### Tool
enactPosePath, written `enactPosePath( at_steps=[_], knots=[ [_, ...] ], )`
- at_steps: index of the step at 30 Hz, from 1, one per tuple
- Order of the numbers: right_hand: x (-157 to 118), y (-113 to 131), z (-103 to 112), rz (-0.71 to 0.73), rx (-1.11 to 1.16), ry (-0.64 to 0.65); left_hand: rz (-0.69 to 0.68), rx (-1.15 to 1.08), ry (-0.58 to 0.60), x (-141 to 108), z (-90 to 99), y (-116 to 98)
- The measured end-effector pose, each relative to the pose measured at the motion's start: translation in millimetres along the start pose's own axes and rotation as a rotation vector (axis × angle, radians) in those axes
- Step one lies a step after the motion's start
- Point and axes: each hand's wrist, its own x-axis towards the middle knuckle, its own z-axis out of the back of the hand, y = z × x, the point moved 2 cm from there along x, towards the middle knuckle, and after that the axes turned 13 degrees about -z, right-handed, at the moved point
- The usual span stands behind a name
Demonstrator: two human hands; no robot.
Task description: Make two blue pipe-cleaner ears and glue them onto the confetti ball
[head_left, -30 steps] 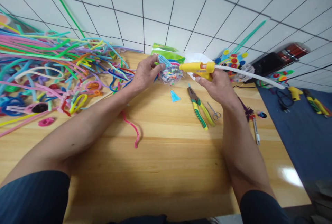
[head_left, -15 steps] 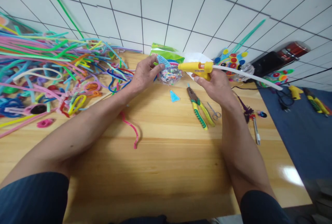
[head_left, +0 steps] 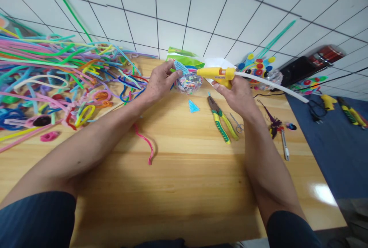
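My left hand (head_left: 162, 80) pinches a blue ridged triangular piece (head_left: 180, 67) between thumb and fingers, just above a clear rounded container (head_left: 189, 83) filled with multicoloured bits. My right hand (head_left: 239, 94) is wrapped round the handle of a yellow hot glue gun (head_left: 214, 73). A long white glue stick (head_left: 271, 84) sticks out of the gun's back end. Its nozzle points left, close to the container's upper right side; whether it touches cannot be made out. Below the container, a second blue ridged triangle (head_left: 193, 106) lies flat on the wooden table (head_left: 184, 179).
Pliers (head_left: 220, 119) and small scissors (head_left: 238, 127) lie by my right forearm. Many pipe cleaners (head_left: 51, 83) are heaped at the left, with a pink one (head_left: 145, 140) in front. Behind stand a green packet (head_left: 184, 57) and a button-covered figure (head_left: 257, 68). A utility knife (head_left: 284, 146) lies at right.
The glue gun and my right hand have shifted very slightly left, and the glue stick's tail has dipped a little. My left hand and the blue triangle keep their place.
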Motion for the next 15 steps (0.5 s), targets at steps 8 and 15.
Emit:
enactPosePath(
  at_steps=[8, 15],
  knots=[
    [-1.1, -3.5, 3.0, -0.049, -0.047, -0.001, -0.004, -0.014, -0.007, -1.1, -0.2, -0.8],
    [-1.5, -4.7, 4.5, -0.063, -0.062, -0.001, 0.011, 0.004, 0.013, -1.2, 0.1, 2.0]
  ],
)
